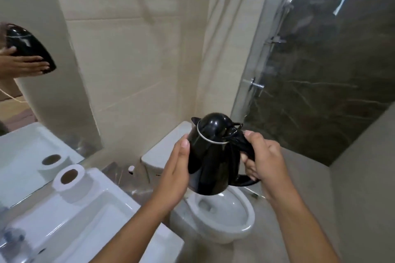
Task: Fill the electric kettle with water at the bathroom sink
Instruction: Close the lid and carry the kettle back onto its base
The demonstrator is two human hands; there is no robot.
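Note:
I hold a black electric kettle in the air above the toilet, lid closed, spout pointing away to the left. My right hand grips its handle on the right. The palm of my left hand lies flat against the kettle's left side. The white sink lies at the lower left, with a blurred tap at its near left edge. The kettle is to the right of the sink, not over it.
A white toilet with its seat down stands below the kettle. A toilet paper roll sits on the sink's far rim. A mirror at left reflects kettle and hand. A glass shower screen stands at right.

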